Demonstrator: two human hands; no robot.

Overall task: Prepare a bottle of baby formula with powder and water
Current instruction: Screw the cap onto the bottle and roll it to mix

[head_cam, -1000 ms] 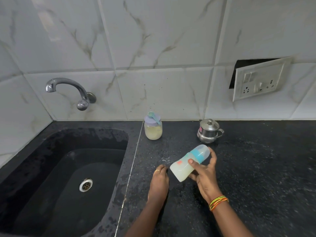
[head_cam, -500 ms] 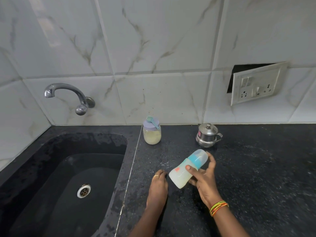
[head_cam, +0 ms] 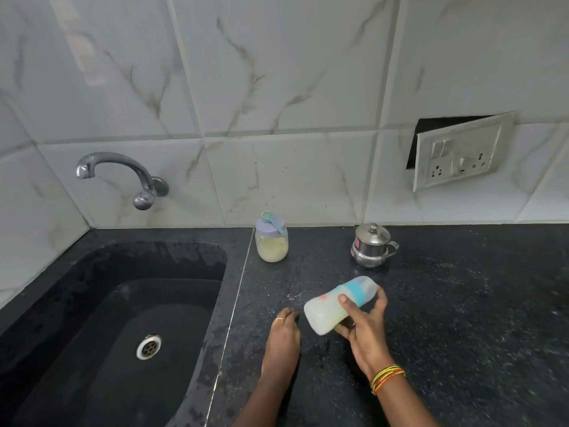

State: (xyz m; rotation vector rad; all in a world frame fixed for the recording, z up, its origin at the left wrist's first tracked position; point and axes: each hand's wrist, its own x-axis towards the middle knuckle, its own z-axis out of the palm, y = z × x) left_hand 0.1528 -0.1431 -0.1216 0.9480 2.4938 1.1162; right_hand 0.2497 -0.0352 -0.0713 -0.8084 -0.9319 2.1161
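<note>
My right hand [head_cam: 365,326] grips a capped baby bottle [head_cam: 331,306] holding milky white liquid, tilted almost on its side above the black counter [head_cam: 462,303], cap end pointing up and right. Thumb lies across the bottle's middle, fingers wrap its far side. My left hand [head_cam: 283,334] rests on the counter just left of the bottle's base, fingers bent down, holding nothing. At the back stands a jar of pale formula powder [head_cam: 272,240] with a lilac lid and a teal scoop [head_cam: 271,220] on top. A lidded steel pot [head_cam: 371,246] stands to the right of it.
A black sink [head_cam: 117,318] with a metal drain fills the left, its wall tap [head_cam: 123,174] above. A loose socket plate [head_cam: 458,152] hangs on the tiled wall at right. Small white specks lie on the counter near the bottle.
The bottle stays tilted in my right hand with slight shifts of angle. My left hand keeps its place on the counter. The view has dipped a little.
</note>
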